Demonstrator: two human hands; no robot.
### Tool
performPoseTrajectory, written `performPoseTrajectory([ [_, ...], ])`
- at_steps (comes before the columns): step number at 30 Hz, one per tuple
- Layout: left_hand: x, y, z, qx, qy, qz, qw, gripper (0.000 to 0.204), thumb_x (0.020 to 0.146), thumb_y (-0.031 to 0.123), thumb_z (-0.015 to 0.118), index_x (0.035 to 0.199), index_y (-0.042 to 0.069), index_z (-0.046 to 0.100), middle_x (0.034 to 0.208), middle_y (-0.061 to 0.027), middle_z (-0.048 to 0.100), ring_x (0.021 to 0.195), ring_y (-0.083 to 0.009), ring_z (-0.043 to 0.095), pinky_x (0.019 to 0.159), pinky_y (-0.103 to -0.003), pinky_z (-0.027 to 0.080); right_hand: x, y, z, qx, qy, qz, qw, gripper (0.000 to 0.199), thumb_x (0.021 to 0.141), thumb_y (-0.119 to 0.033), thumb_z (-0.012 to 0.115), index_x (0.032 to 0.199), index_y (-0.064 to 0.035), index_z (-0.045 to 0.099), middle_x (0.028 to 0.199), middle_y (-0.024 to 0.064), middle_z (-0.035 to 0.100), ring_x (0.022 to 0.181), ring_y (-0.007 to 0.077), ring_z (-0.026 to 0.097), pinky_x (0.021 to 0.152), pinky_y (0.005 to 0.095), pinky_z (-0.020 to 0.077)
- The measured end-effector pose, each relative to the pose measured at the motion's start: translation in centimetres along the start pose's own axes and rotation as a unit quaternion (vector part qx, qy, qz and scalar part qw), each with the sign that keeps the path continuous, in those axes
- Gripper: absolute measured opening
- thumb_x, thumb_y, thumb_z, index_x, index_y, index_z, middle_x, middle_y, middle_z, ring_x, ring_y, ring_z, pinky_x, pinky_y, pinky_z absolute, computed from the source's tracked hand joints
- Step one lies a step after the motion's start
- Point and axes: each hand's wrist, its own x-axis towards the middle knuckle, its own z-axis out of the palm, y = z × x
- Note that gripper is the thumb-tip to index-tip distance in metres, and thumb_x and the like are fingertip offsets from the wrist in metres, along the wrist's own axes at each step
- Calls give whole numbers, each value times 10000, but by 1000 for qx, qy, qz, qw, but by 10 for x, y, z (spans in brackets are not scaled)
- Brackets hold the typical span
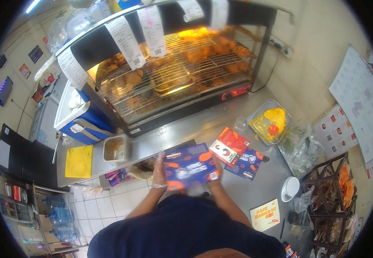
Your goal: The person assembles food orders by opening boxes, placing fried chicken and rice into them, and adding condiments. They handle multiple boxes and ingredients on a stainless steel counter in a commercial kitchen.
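In front of my body I hold a flat blue printed carton (190, 162) with orange shapes, its broad face up. My left hand (159, 173), in a clear plastic glove, grips the left edge. At the opposite edge is my right hand (216, 173), its fingers mostly hidden by the carton. Just right of it on the steel counter lie a red printed packet (234, 138), a white and red card (223, 153) and another blue and orange carton (249, 165), overlapping each other.
A lit glass warming cabinet (130, 128) with fried food on racks stands ahead, paper receipts hanging from its top. Around are a tub (253, 129) of yellow food, a metal pan (114, 160), a yellow board (79, 161), a white round object (290, 189) and a dark rack (324, 189).
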Motion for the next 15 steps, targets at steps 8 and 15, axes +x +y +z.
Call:
performPoseTrajectory([
  [8,11,27,-86,75,-194,-143,968,493,860,-36,530,1338,46,447,1297,-145,519,1207,-273,493,1000,-350,415,17,17,-20,-184,-236,-52,953,640,803,-146,670,1377,-83,394,1013,179,651,942,247,656,811,326,506],
  [15,75,-45,-106,-137,-202,-399,884,515,920,254,583,1361,38,430,1311,-106,515,1136,-203,537,927,-331,482,68,60,2,-45,-319,178,930,530,909,-92,459,1429,-129,365,823,21,540,793,117,630,720,279,503],
])
